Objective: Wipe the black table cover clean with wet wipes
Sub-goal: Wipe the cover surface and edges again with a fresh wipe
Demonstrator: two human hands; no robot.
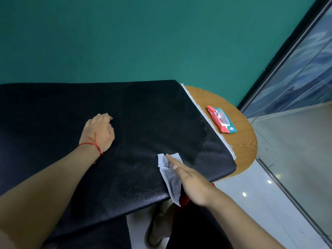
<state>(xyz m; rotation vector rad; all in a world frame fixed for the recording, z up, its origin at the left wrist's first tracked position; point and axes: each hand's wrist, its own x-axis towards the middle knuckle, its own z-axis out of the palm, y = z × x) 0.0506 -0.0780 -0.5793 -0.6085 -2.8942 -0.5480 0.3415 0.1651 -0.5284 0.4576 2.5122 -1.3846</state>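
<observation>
Your left hand point(99, 131) lies palm down on the far left, fingers loosely bent with their tips down, gripping nothing. Its bare forearm runs back to the near left corner. Your right hand point(190, 178) is nearer and to the right, held flat, with its fingers straight, together and pointing far-left.

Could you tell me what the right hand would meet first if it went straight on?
Probably nothing soon: beyond the wet wipe under the right hand lies bare black table cover up to the green wall. The left hand seems to sit just left of that line.
</observation>
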